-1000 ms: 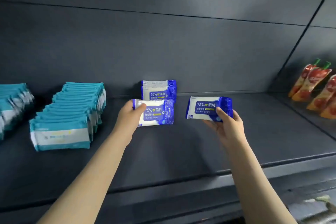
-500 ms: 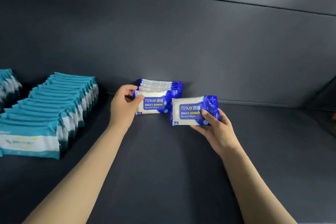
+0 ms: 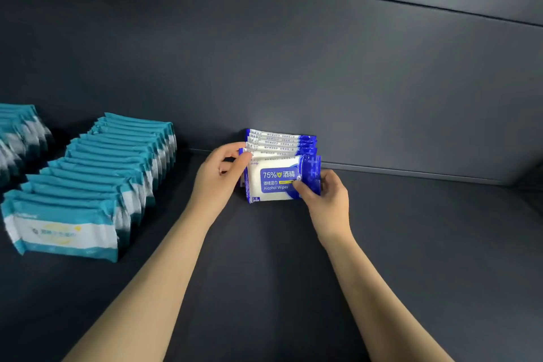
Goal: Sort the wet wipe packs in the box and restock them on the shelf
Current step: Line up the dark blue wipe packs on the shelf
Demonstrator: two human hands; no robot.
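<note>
Both hands meet at the blue wipes, seen from the head camera. Left hand (image 3: 223, 173) has its thumb and curled fingers pinched on the left end of the row of blue packs (image 3: 282, 141); right hand (image 3: 326, 200) grips the front pack (image 3: 276, 182) by its right end, thumb across the printed face, fingers tucked behind. That front pack stands on its long edge, its long axis running left to right between the two hands, its face turned towards the person. It is white in the middle with blue ends and a blue label reading 75% and Alcohol Wipes. The row just behind it stands on the shelf (image 3: 264, 273) against the back wall (image 3: 293, 67). Well to the left of the left hand, teal packs (image 3: 111, 173) stand in a longer row
</note>
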